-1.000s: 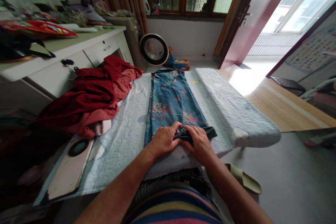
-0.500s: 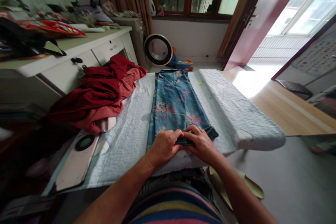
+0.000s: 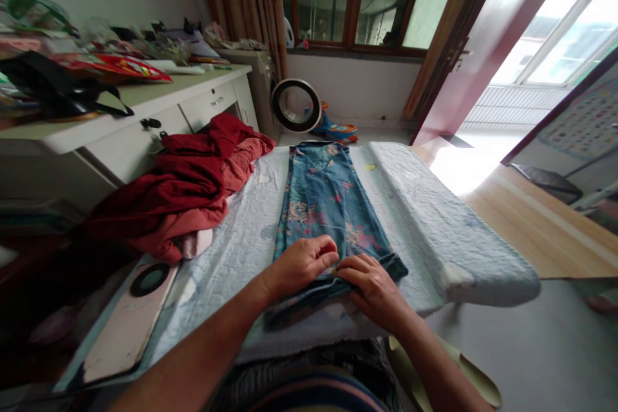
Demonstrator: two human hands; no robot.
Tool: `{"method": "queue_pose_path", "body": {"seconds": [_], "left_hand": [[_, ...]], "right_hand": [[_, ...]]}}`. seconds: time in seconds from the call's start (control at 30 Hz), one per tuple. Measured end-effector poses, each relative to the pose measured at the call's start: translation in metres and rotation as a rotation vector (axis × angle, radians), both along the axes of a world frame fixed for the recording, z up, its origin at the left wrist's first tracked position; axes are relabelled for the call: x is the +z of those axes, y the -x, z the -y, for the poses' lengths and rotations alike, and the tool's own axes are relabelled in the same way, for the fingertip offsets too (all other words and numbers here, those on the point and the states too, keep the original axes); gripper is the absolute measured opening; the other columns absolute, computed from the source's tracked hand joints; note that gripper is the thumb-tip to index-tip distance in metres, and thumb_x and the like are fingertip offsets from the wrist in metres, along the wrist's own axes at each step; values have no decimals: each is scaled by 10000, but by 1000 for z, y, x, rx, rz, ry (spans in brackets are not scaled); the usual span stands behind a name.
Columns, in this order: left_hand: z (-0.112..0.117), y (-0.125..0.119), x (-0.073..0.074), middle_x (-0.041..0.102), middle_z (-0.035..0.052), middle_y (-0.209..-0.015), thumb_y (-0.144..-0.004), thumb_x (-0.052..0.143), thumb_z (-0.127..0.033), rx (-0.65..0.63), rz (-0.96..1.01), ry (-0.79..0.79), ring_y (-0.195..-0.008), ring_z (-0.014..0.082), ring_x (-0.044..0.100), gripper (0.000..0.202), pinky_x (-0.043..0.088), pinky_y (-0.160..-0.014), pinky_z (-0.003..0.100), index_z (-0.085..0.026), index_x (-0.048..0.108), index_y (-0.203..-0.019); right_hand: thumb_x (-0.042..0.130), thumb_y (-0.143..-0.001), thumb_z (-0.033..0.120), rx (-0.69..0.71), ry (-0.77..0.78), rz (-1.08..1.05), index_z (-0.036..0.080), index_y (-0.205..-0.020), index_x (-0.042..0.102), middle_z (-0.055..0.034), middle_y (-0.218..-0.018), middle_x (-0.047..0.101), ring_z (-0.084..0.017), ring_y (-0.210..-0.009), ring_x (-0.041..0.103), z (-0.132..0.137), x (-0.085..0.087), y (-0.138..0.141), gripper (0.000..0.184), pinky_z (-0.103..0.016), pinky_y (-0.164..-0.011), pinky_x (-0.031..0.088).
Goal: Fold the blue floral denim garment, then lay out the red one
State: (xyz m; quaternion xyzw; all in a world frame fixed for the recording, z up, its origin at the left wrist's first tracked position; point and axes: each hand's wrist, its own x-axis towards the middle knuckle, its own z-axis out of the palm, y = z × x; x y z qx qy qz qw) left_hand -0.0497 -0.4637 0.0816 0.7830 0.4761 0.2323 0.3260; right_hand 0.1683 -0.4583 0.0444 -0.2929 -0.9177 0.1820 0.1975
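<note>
Blue floral-print trousers [image 3: 321,199] lie lengthwise on the pale quilted cover, their near edge turned up in a fold. My right hand [image 3: 371,280] is at this fold, its fingers bent over the cloth and closed on it. Over the left part of the same edge is my left hand [image 3: 302,264]. Its fingers curl loosely, with a small gap between thumb and index finger and no cloth visible between them. Both hands' fingertips are close together. The left palm's underside is hidden.
Dark red and coral cloth [image 3: 193,180] is heaped at the left. Near it lies a flat pinkish case with a dark ring [image 3: 130,328]. The quilted cover [image 3: 425,225] has a raised rolled part at right. A cluttered white desk [image 3: 159,106] stands back left.
My left hand has loosened from the trousers' near edge, and the cloth below it now hangs nearer to me. My right hand stays at the fold. The view has tilted slightly up.
</note>
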Motion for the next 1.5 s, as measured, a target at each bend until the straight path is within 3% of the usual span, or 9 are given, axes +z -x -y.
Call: {"method": "queue_pose_path", "body": {"seconds": [0.1, 0.23, 0.4, 0.6, 0.8, 0.93, 1.1, 1.27, 1.5], "left_hand": [[-36, 6, -7, 681, 39, -1173, -973, 420, -291, 0, -11, -128, -1111, 167, 604, 237, 436, -987, 291, -207, 622, -1064], [-82, -3, -20, 514, 58, -1451, -966, 445, -264, -130, -175, -220, -1407, 209, 367, 301, 274, -1158, 428, -220, 602, -1219], [-120, -29, -28, 369, 65, -1553, -981, 436, -367, -235, -345, -307, -1468, 228, 243, 438, 198, -1172, 525, -254, 472, -1402], [-147, -55, -47, 405, 43, -1532, -975, 424, -434, -397, -433, -313, -1464, 236, 256, 474, 198, -1167, 518, -270, 462, -1418], [-151, -64, -63, 290, 45, -1587, -922, 435, -589, -438, -452, -235, -1472, 268, 229, 640, 198, -1161, 526, -288, 355, -1482], [-146, -62, -64, 361, 74, -1556, -943, 448, -523, -398, -409, -281, -1448, 262, 292, 570, 236, -1157, 511, -243, 429, -1439], [-136, -47, -54, 415, 146, -1514, -939, 529, -370, -324, -234, -317, -1411, 234, 368, 458, 290, -1159, 403, -145, 537, -1338], [-133, -8, -46, 531, 98, -1431, -956, 470, -248, -328, -84, -127, -1411, 188, 367, 321, 283, -1168, 355, -165, 612, -1232], [-131, 18, -46, 490, 79, -1471, -920, 520, -241, -360, -14, 160, -1447, 257, 281, 400, 160, -1195, 452, -183, 572, -1313]], "right_hand": [[551, -831, 71, 16, 24, 0, 241, -1098, 651, -40, -1075, 651, -199, -950, 550, -3, 3, 1, 331, -352, -875, 451], [547, -802, 28, 10, 45, -1, 232, -1077, 642, -32, -1032, 656, -196, -930, 547, -7, 12, 3, 355, -337, -858, 454], [519, -792, 22, 3, 54, -18, 231, -1075, 631, -36, -1007, 651, -197, -915, 543, -8, 20, 6, 370, -329, -834, 455], [502, -773, 31, -33, 88, -7, 236, -1070, 615, -30, -1003, 640, -200, -893, 524, -7, 13, 6, 378, -334, -816, 442], [492, -788, 49, -36, 122, -40, 228, -1034, 612, -36, -972, 631, -204, -886, 515, -7, 11, 6, 328, -338, -819, 437], [508, -781, 37, -42, 144, -47, 234, -1061, 612, -35, -1001, 633, -206, -916, 526, -8, 14, 6, 358, -336, -838, 443], [540, -818, 62, -22, 148, -81, 245, -1089, 606, -34, -1031, 642, -207, -955, 548, -12, 25, 4, 333, -328, -865, 450], [512, -874, 116, 6, 110, -116, 237, -1079, 608, -50, -995, 647, -203, -923, 570, -23, 41, 4, 257, -327, -859, 454], [506, -842, 87, -7, 76, -101, 220, -991, 597, -48, -941, 633, -194, -923, 574, -48, 68, 12, 219, -307, -834, 443]]}}
